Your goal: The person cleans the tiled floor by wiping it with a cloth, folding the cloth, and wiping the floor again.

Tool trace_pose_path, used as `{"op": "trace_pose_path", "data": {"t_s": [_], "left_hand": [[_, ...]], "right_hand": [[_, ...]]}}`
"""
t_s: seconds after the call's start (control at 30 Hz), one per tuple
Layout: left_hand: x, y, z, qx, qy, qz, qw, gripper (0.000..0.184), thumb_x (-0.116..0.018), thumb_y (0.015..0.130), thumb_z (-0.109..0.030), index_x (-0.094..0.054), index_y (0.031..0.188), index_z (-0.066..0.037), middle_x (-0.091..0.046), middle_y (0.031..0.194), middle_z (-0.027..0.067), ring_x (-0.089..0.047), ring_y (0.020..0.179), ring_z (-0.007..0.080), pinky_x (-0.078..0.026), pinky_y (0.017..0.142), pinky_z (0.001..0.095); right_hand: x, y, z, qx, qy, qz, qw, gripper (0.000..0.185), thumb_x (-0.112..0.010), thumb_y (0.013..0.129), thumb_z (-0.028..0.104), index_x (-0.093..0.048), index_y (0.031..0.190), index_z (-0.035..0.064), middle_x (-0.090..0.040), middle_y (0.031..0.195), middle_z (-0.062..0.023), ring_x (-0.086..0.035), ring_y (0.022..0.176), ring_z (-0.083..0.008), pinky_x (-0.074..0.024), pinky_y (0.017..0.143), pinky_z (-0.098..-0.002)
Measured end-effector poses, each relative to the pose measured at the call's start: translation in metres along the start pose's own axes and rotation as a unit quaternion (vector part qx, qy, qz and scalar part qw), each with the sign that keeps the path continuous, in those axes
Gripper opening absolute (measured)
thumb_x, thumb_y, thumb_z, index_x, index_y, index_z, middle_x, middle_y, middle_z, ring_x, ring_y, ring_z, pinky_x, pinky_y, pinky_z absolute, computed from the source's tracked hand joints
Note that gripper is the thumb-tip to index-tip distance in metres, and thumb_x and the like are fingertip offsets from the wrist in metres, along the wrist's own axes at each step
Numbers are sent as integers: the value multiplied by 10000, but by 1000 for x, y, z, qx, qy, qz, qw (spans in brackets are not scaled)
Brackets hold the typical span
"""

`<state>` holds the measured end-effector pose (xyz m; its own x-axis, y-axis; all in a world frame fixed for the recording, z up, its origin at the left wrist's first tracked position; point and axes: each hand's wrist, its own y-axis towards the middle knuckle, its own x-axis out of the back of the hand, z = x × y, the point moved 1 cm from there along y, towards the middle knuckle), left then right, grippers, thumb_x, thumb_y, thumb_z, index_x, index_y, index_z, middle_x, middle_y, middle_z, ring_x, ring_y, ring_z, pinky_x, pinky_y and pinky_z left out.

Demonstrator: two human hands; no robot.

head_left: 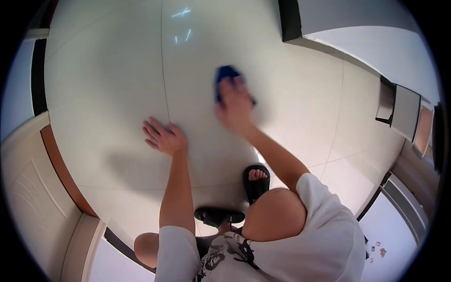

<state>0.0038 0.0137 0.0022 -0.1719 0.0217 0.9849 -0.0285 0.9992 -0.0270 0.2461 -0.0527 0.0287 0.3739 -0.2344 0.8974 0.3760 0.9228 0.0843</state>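
Observation:
My right hand [235, 105] presses down on a dark blue cloth [227, 72] against the glossy floor tiles. Motion blurs both the hand and the cloth, and the palm hides much of the cloth. To the left, my left hand [163, 137] rests palm down on the floor [117, 84], its fingers spread and holding nothing. A thin tile joint runs away from me close by its fingertips.
My feet in black sandals [256, 181] are just behind my hands. A wall corner with a dark skirting [290, 21] juts in at the upper right. A pale door [35, 197] stands at the left, and a small cabinet [405, 112] at the right.

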Motion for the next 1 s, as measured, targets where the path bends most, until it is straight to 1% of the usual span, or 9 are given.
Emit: {"op": "trace_pose_path", "data": {"t_s": [0.07,0.17,0.3,0.47,0.53,0.67,0.77,0.87,1.0], "left_hand": [[-6,0,3,-6,-6,-10,1000,754,-478,1026,-420,-298,1680,-92,-213,1760,168,-163,1632,360,-107,1276,642],[-14,0,16,-10,-11,-5,1000,746,-452,1039,-451,-303,1680,-99,-212,1761,167,-159,1633,359,-103,1275,644],[-16,2,14,1,1,0,1000,756,-462,1040,-456,-291,1686,-101,-216,1761,168,-153,1635,360,-89,1276,646],[-8,1,10,0,-25,3,1000,764,-466,1043,-466,-279,1690,-105,-212,1762,165,-144,1638,360,-65,1280,642],[-8,2,9,6,-27,5,1000,768,-463,1044,-472,-273,1692,-107,-213,1762,168,-141,1639,358,-65,1281,639],[-4,2,10,12,-45,14,999,731,-432,1073,-440,-259,1691,-90,-215,1761,159,-143,1637,351,-27,1293,607],[0,1,18,19,-155,-10,988,686,-381,1106,-403,-261,1680,-48,-241,1743,194,-178,1623,377,-82,1306,569],[5,-7,50,10,-252,-118,961,664,-334,1134,-401,-263,1670,-14,-258,1728,226,-218,1606,401,-149,1307,531],[31,-59,125,172,-201,-176,948,696,-306,1143,-464,-257,1672,-14,-257,1726,236,-243,1596,408,-182,1301,522]], "right_hand": [[-23,-15,50,104,9,64,992,686,-716,870,309,-576,1487,44,-524,1583,-168,-452,1467,-461,-366,1198,-618],[-18,-25,47,166,11,100,981,686,-732,866,274,-569,1498,62,-539,1571,-152,-442,1482,-443,-371,1197,-615],[14,-16,-52,110,-34,-6,993,641,-704,809,191,-634,1438,87,-547,1559,-178,-480,1454,-441,-393,1191,-587],[53,21,-219,14,-200,-63,978,595,-628,986,295,-540,1560,167,-441,1656,-176,-331,1522,-527,-278,1259,-590],[52,43,-205,-72,-197,-86,974,546,-593,1030,349,-566,1544,167,-479,1642,-132,-332,1519,-532,-259,1280,-558],[13,64,-140,35,-172,-99,980,508,-587,1043,392,-620,1499,169,-547,1593,-101,-363,1505,-529,-272,1283,-530],[-11,52,-28,142,-100,-30,984,512,-599,993,343,-641,1471,165,-581,1560,-91,-378,1507,-503,-343,1225,-592],[-43,17,53,183,-57,52,980,564,-593,992,366,-586,1525,181,-499,1633,-44,-338,1551,-437,-322,1241,-590],[-59,-54,116,308,-11,168,936,570,-571,999,351,-571,1537,161,-461,1660,-46,-293,1582,-408,-254,1278,-586]]}}
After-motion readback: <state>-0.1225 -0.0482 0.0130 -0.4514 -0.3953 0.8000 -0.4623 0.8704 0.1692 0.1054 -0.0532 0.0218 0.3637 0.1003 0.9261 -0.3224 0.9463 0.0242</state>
